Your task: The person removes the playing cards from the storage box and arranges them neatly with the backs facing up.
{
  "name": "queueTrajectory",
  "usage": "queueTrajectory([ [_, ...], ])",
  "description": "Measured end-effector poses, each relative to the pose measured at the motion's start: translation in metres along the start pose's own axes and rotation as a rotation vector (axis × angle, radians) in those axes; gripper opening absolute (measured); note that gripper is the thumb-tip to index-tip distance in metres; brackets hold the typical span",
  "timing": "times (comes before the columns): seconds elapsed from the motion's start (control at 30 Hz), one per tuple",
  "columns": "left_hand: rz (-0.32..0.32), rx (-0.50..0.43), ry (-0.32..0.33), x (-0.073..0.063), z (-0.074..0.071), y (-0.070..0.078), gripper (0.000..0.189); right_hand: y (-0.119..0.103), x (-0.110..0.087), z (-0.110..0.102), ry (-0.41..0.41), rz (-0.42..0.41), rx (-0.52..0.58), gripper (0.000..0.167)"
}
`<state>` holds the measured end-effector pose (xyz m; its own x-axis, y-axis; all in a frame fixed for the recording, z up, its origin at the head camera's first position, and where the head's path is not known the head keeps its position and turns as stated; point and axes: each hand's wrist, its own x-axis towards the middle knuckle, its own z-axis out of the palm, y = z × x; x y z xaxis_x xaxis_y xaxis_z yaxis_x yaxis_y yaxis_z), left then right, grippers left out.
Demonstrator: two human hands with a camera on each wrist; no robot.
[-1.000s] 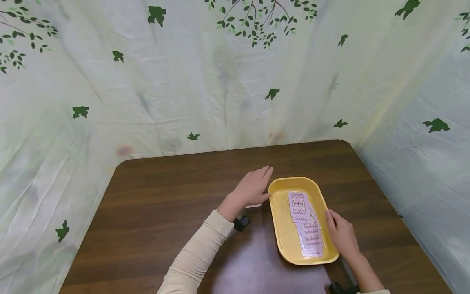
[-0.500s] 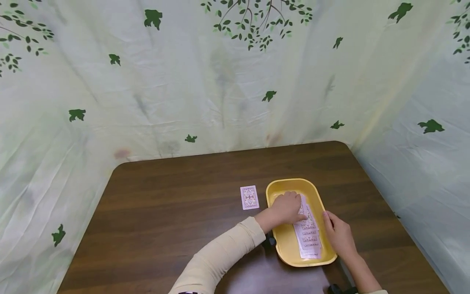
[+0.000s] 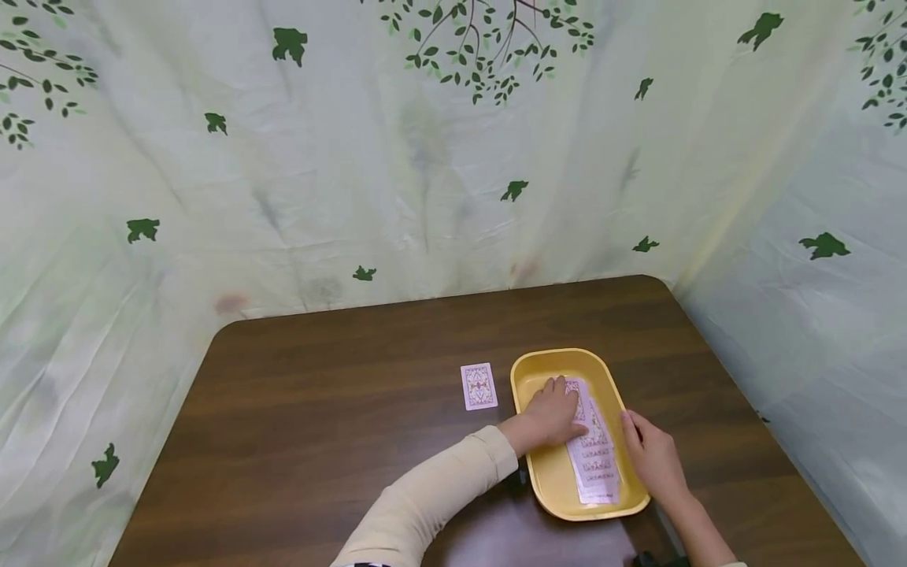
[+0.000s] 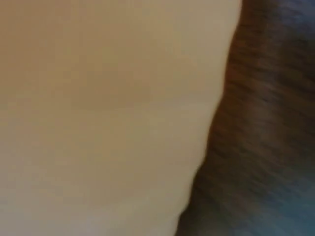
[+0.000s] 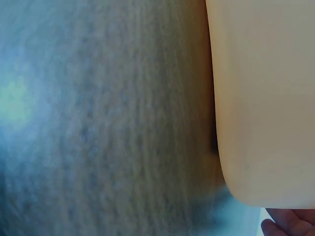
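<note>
Left hand (image 3: 555, 414), fingers relaxed in a loose grip, has moved from 10 o'clock of the yellow tray (image 3: 549, 482) onto the cards (image 3: 597, 457); right hand (image 3: 657, 458) grips the tray at 3 o'clock.

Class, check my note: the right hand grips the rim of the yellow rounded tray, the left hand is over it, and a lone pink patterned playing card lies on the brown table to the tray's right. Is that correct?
Not quite: the lone pink patterned playing card lies on the brown table to the left of the yellow rounded tray, as the head view shows. The rest stands.
</note>
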<state>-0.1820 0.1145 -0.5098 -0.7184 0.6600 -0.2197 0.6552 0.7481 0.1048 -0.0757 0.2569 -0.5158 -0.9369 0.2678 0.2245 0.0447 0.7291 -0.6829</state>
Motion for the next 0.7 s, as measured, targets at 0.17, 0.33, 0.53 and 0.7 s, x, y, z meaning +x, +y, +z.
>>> queueTrajectory([
  [0.17,-0.027,-0.009,-0.003,0.0020,0.0018,0.0007,0.071,0.0001,0.0000,0.0016,0.007,0.015,-0.006,0.035],
  [0.33,-0.058,-0.013,0.014,0.0031,0.0028,0.0004,0.073,-0.0001,-0.0003,0.0030,0.011,0.023,-0.007,0.036],
  [0.53,-0.057,0.005,0.059,0.0032,0.0031,0.0009,0.062,-0.0012,-0.0011,0.0020,0.007,0.029,-0.020,0.035],
  [0.7,-0.038,0.005,0.104,0.0030,0.0031,-0.0005,0.052,-0.0009,-0.0009,0.0023,0.017,0.015,-0.013,0.034],
])
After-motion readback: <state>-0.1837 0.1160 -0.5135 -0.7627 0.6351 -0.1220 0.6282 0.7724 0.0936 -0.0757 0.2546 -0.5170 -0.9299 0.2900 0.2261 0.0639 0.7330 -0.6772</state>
